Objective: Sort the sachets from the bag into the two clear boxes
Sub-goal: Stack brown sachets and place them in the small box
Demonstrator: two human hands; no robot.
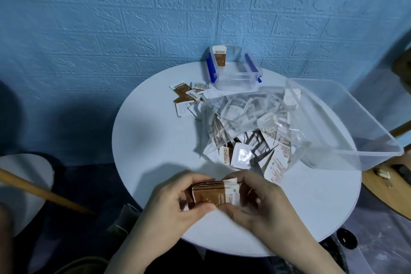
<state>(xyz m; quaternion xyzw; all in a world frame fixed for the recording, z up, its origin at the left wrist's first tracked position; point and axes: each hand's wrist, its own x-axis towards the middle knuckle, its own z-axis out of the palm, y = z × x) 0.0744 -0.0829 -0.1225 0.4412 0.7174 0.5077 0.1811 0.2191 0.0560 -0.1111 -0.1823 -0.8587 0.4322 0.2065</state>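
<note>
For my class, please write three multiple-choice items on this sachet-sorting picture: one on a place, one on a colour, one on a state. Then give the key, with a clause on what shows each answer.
1. Where does the small clear box stand?
A. at the table's far edge, near the wall
B. on the floor
C. inside the large box

2. What colour are its clips?
A. red
B. blue
C. green

3. What are the two hands doing?
A. resting flat on the table
B. lifting the large clear box
C. holding a stack of brown sachets between them

Key:
1 A, it sits at the far rim of the white round table, by the blue wall.
2 B, both side clips are blue.
3 C, the left hand and right hand grip the stack.
</note>
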